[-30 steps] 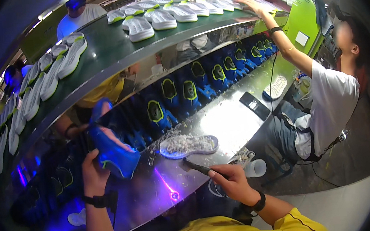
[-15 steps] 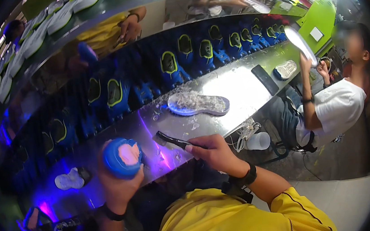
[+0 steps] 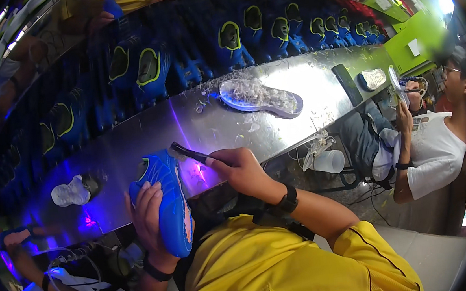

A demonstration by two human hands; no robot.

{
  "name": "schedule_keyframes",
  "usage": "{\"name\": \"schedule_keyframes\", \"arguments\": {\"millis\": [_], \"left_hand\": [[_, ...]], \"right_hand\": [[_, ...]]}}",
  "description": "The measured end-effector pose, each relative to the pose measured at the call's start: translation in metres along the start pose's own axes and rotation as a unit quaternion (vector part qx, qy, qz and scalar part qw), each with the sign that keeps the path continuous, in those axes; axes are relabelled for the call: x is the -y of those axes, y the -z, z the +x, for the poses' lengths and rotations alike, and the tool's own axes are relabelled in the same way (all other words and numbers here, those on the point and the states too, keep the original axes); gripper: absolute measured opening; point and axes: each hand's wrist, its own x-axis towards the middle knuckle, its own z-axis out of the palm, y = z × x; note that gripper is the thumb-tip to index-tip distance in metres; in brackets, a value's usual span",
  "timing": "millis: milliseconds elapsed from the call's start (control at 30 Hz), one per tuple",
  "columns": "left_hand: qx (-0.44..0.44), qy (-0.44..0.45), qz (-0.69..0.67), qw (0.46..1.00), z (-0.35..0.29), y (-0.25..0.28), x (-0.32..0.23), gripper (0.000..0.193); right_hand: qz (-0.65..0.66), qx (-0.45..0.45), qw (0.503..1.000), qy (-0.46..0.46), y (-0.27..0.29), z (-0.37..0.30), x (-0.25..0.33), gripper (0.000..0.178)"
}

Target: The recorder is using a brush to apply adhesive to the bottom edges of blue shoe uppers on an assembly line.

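Note:
A blue shoe upper with a pinkish underside is gripped in my left hand, its fingers wrapped over the side. The upper is tipped on edge, its toe pointing down toward me and its collar opening facing away. My right hand is closed around the black handle of a small brush. The brush head sits close to the heel end of the upper; whether they touch I cannot tell. Beyond both hands, a pale shoe sole strewn with whitish scraps lies on the metal bench.
Blue shoes line the dark rack behind the bench. A whitish lumpy piece lies at left, a dark bar and another sole at right. One co-worker sits at right; another's arm reaches in at lower left.
My left hand has turned the upper from end-on to side-on, toe downward. The brush has come over to its heel end. The right-hand co-worker has lowered the sole they hold.

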Motion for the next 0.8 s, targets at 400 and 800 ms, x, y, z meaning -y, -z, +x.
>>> {"name": "schedule_keyframes", "arguments": {"millis": [400, 800], "left_hand": [[-0.019, 0.001, 0.001, 1.0, -0.014, -0.005, 0.005, 0.068], [0.001, 0.036, 0.01, 0.999, -0.001, 0.0, -0.012, 0.065]], "right_hand": [[0.073, 0.084, 0.994, -0.01, 0.003, -0.017, 0.001, 0.028], [0.139, 0.148, 0.979, -0.019, 0.034, -0.072, 0.024, 0.023]]}}
